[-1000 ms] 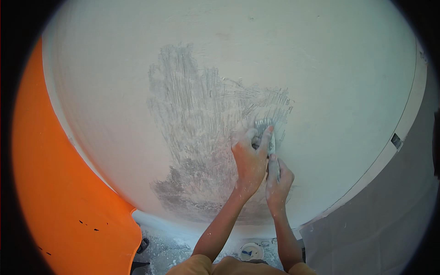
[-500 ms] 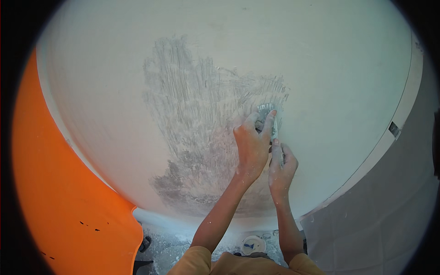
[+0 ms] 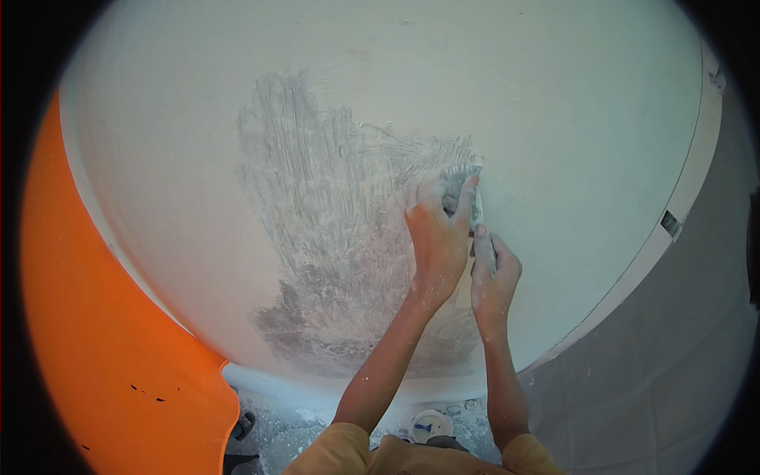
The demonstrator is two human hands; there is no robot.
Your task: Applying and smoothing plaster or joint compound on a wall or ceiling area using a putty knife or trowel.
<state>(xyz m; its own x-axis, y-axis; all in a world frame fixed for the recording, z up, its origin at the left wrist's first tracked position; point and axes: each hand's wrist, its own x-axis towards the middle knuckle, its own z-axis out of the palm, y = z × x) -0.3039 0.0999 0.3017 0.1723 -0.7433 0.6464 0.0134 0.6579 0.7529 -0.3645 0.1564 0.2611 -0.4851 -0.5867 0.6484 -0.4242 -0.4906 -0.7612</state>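
A scraper [image 3: 464, 171] with a wide pale blade is held against a big off-white wall [image 3: 570, 142], at the right edge of a rough grey scraped patch [image 3: 317, 214]. My right hand [image 3: 496, 281] is wrapped round its handle, which is mostly hidden. Higher up, my left hand [image 3: 439, 229] grips the blade, its thumb along the right side and its other fingers bent on the left. White dust coats both hands and dots the forearms.
An orange sheet [image 3: 111, 317] hangs at the left, and a grey sheet [image 3: 641, 372] at the right. Below, a white bucket [image 3: 431, 425] stands on the dusty, white-spattered floor [image 3: 293, 423]. A small dark rectangular fitting [image 3: 671, 224] sits on the wall's right border.
Against the wall, both hands and the scraper have shifted slightly up and right, toward the patch's upper right edge. The whole view has drifted a little. Both grips stay the same.
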